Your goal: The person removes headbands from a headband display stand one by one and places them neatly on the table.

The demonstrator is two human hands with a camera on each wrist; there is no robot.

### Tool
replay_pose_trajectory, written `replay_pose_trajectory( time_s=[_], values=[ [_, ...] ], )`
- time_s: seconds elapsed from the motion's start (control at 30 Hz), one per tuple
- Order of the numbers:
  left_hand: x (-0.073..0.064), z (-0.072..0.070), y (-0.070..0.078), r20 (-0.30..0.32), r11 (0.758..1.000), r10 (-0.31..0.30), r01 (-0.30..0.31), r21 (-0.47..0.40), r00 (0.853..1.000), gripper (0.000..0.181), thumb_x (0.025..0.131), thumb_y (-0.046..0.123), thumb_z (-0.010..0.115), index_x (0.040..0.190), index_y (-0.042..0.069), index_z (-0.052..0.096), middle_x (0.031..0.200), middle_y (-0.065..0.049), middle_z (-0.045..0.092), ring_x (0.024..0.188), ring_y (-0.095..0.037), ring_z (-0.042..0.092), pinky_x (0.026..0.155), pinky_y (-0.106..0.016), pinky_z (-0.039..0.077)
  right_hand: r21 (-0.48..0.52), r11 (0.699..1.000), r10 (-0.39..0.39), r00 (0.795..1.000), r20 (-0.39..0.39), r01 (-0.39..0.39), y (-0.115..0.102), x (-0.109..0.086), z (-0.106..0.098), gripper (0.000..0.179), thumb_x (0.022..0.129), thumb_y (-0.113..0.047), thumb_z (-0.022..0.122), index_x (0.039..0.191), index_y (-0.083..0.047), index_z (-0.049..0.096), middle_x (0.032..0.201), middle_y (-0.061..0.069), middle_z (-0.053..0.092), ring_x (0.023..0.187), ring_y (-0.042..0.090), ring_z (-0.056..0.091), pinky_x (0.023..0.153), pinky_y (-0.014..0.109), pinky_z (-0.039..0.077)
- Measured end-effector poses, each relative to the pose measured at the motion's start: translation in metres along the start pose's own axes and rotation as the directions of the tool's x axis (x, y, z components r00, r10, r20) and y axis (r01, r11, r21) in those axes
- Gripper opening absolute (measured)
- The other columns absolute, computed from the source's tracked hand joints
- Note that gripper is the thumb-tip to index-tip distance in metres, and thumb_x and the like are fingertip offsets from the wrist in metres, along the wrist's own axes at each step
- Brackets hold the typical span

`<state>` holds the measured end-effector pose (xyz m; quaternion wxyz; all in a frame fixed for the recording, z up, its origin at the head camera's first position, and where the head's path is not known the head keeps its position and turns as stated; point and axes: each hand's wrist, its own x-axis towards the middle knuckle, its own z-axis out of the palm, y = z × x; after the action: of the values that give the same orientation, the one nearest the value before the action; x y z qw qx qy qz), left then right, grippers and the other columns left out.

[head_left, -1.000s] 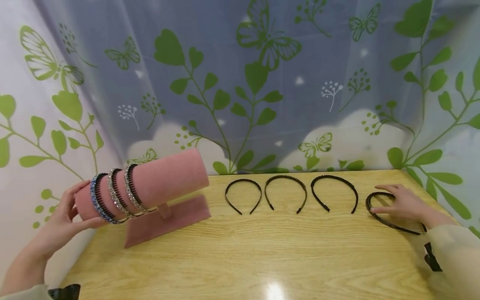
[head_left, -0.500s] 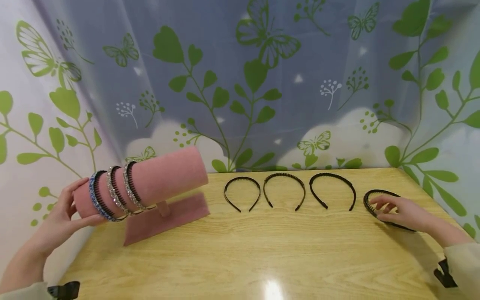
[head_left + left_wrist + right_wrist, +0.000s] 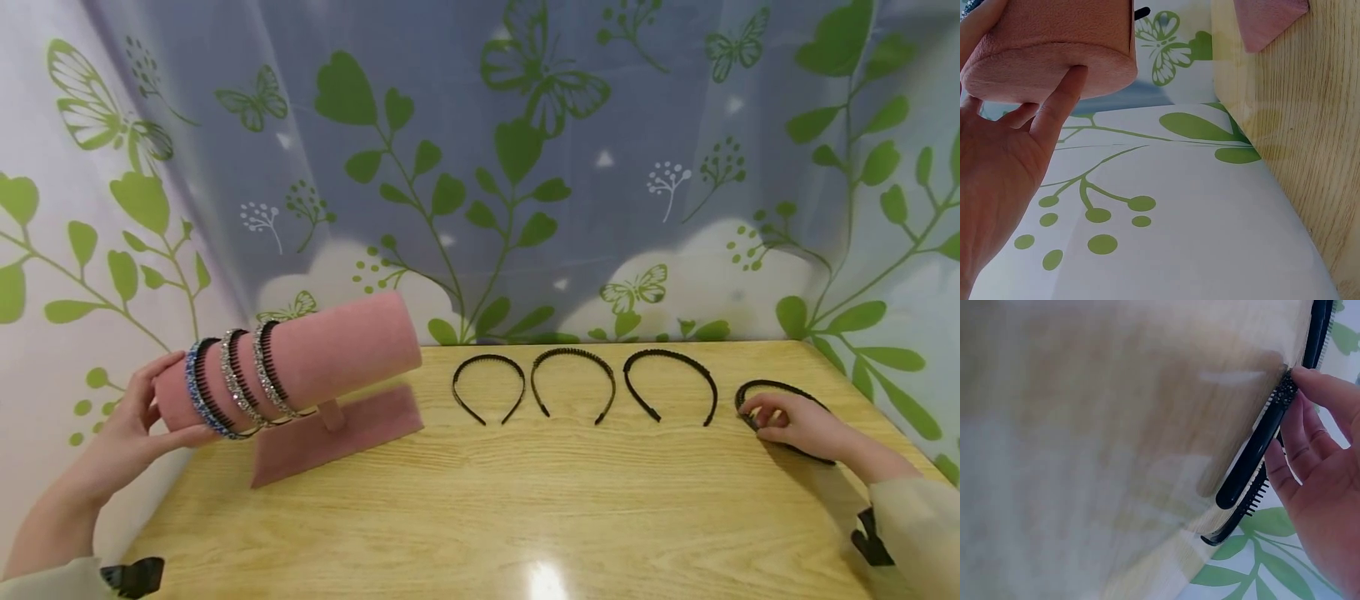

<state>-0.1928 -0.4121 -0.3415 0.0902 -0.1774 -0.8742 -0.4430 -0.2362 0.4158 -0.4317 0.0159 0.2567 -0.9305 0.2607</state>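
Note:
A pink velvety roll (image 3: 337, 342) on a pink base (image 3: 341, 433) stands at the left, tilted. Around it sit a blue beaded headband (image 3: 198, 392) and two silvery sparkly headbands (image 3: 234, 379). My left hand (image 3: 131, 425) grips the roll's left end, with the thumb and fingers spread around it; the left wrist view shows a fingertip against its end face (image 3: 1054, 72). At the far right, my right hand (image 3: 806, 429) pinches a black headband (image 3: 783, 385) on the table. The right wrist view shows dark sparkly stones (image 3: 1285, 387) under the fingertips, and black toothed ends (image 3: 1241, 512).
Three dark headbands lie in a row at the table's back: a thin one (image 3: 489, 358), a brownish coiled one (image 3: 573, 353) and a thicker black one (image 3: 670, 356). A wood-grain table (image 3: 525, 508) bears everything. A printed curtain (image 3: 480, 208) hangs close behind and at both sides.
My right hand first lay over the black headband with fingers spread, drew back slightly, and now pinches its left curve. My left hand and the pink roll stay in place.

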Motion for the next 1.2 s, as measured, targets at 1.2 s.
replay_pose_trajectory(
  time_s=[1.2],
  values=[
    [-0.001,0.000,0.002,-0.016,1.000,-0.007,0.006,-0.024,1.000,0.098,0.083,-0.014,0.067,0.155,0.028,0.014,0.135,0.014,0.032,0.109,0.004,0.044,0.074,-0.018,0.049,0.015,0.956,0.293,0.956,0.015,-0.293,0.014,0.053,-0.003,0.030,0.094,-0.006,0.062,0.119,0.008,0.056,0.098,0.017,0.059,0.087,0.035,0.059,0.072,0.051,0.047]
  ],
)
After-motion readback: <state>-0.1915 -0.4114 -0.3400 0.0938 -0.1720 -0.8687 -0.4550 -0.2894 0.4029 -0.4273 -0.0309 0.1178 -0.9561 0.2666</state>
